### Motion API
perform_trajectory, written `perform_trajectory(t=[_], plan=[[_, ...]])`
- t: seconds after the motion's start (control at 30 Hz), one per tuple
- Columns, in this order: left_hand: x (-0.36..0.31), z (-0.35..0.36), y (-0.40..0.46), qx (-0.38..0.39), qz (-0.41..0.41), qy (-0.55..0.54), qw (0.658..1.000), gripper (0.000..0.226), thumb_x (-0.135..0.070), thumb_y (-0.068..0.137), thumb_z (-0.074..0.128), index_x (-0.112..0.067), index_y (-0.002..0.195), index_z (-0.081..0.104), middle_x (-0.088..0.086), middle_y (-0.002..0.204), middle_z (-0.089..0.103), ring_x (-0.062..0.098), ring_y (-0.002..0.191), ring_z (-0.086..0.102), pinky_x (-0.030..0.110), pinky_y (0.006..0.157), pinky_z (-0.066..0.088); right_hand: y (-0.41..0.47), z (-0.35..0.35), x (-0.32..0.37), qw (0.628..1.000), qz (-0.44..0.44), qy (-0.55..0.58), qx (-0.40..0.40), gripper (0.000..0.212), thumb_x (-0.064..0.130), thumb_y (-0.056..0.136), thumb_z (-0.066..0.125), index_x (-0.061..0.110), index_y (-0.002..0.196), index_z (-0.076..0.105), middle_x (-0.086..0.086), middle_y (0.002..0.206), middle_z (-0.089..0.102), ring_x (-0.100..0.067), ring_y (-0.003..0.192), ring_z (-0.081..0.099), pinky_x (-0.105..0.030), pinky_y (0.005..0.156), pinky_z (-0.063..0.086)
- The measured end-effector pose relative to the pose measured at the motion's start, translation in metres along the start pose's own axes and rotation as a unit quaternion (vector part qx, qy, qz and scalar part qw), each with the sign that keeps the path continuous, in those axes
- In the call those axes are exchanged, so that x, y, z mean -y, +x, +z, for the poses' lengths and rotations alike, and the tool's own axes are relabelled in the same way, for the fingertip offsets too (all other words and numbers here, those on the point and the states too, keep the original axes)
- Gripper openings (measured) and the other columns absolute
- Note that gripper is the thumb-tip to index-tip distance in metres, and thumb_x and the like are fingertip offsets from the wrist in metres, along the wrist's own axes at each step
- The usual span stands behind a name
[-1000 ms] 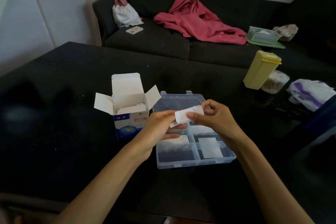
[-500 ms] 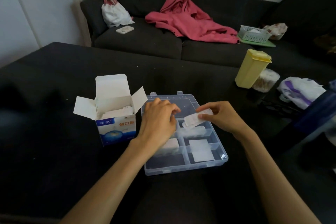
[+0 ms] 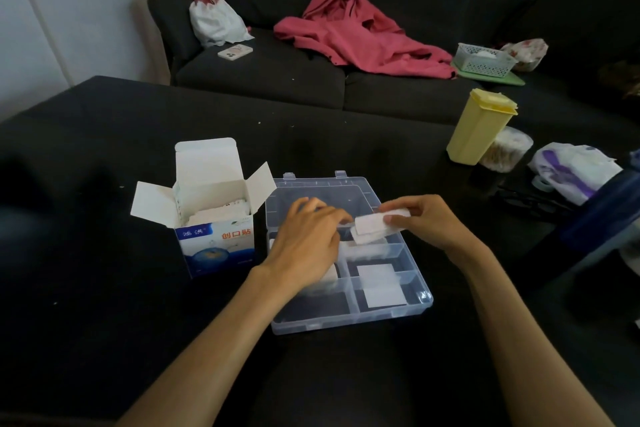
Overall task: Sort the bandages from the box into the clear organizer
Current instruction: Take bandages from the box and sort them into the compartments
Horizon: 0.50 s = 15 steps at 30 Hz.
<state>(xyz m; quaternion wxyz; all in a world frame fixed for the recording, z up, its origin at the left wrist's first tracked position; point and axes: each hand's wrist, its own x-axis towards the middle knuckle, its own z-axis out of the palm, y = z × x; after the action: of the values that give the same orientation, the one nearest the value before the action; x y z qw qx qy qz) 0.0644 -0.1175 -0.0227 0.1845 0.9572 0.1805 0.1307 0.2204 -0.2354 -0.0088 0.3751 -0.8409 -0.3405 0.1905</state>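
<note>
Worktop (image 3: 104, 288): black, with a dark sofa (image 3: 263, 80) behind it at 12 o'clock.

Box (image 3: 214, 218): white and blue carton, red characters on the front, top flaps open, upright at 9 o'clock of the clear organizer (image 3: 349, 319). White bandages stood packed inside it.

Organizer: lid folded back flat toward 12 o'clock, tray divided into compartments. A square white bandage (image 3: 379, 284) lay flat in the compartment at the tray's 4 o'clock corner. More white pieces lay in the compartment just beyond it and in one under the left hand; which exact cells I could not tell.

Right hand (image 3: 429, 222): over the organizer's 2 o'clock side, thumb and fingers pinching a small stack of white bandages (image 3: 372, 227), held above the tray and not touching it.

Left hand (image 3: 304, 239): over the tray's centre-left, knuckles up, fingers curled with the tips brought to the near end of the same stack (blurred; whether they actually pinched it, or only touched it, I could not tell).

Elsewhere on the worktop, at 2 o'clock and well apart from the organizer: a yellow lidded container (image 3: 479, 125), touching a clear tub (image 3: 507, 149) beside it.

On the sofa: a pink garment (image 3: 356, 35) and a white bag (image 3: 214, 19).
</note>
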Motion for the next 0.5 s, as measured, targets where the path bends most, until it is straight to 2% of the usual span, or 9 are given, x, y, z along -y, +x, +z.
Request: perform_trajectory(t=[0.13,0.2,0.27,0.33,0.43,0.5], plan=[[0.000,-0.004,0.002,-0.014,-0.029,-0.031,0.999,0.033,-0.016,0.098,0.045,-0.029,0.127,0.052,-0.006,0.134,0.048,0.013,0.129,0.036,0.029,0.110,0.027,0.000,0.002,0.002,0.999,0.016,0.030,-0.017,0.020,0.007,0.089,0.058,0.013,0.106,0.067,0.002,0.105,0.057,-0.011,0.101,0.051,-0.014,0.065,0.045],[0.000,-0.006,0.003,-0.024,-0.038,-0.035,0.998,0.031,-0.017,0.098,0.045,-0.028,0.126,0.053,-0.007,0.132,0.051,0.012,0.126,0.039,0.028,0.108,0.029,0.000,0.008,0.003,1.000,0.017,0.016,-0.005,0.016,0.007,0.088,0.059,0.013,0.101,0.067,0.000,0.105,0.058,-0.013,0.102,0.052,-0.014,0.066,0.046],[0.000,-0.006,0.004,-0.024,-0.036,-0.034,0.998,0.030,-0.019,0.098,0.044,-0.028,0.125,0.053,-0.006,0.131,0.052,0.012,0.125,0.040,0.028,0.107,0.031,0.002,0.016,0.002,1.000,0.015,-0.009,0.016,0.010,0.008,0.086,0.063,0.017,0.090,0.066,-0.002,0.104,0.060,-0.016,0.101,0.057,-0.020,0.075,0.051],[-0.001,-0.002,0.004,-0.001,-0.028,-0.025,0.999,0.030,-0.023,0.099,0.042,-0.028,0.126,0.052,-0.004,0.130,0.050,0.014,0.125,0.039,0.029,0.105,0.031,0.003,0.024,0.001,0.997,0.015,-0.064,0.026,0.009,0.013,0.083,0.067,0.021,0.083,0.064,0.000,0.101,0.062,-0.015,0.096,0.059,-0.028,0.084,0.051],[-0.003,0.004,0.002,0.046,-0.006,0.014,0.999,0.031,-0.028,0.099,0.040,-0.031,0.129,0.051,-0.001,0.129,0.048,0.017,0.125,0.036,0.032,0.105,0.030,0.008,0.032,-0.001,0.982,-0.009,-0.186,0.021,0.001,0.024,0.084,0.068,0.023,0.083,0.068,0.004,0.092,0.065,-0.007,0.082,0.058,-0.026,0.082,0.050],[-0.003,0.007,0.002,0.060,0.009,0.047,0.997,0.033,-0.031,0.099,0.039,-0.032,0.129,0.051,0.000,0.128,0.047,0.018,0.125,0.034,0.034,0.108,0.027,0.008,0.034,-0.002,0.971,-0.016,-0.236,0.019,0.012,0.027,0.087,0.063,0.019,0.089,0.071,0.003,0.089,0.067,-0.008,0.076,0.058,-0.029,0.082,0.050]])
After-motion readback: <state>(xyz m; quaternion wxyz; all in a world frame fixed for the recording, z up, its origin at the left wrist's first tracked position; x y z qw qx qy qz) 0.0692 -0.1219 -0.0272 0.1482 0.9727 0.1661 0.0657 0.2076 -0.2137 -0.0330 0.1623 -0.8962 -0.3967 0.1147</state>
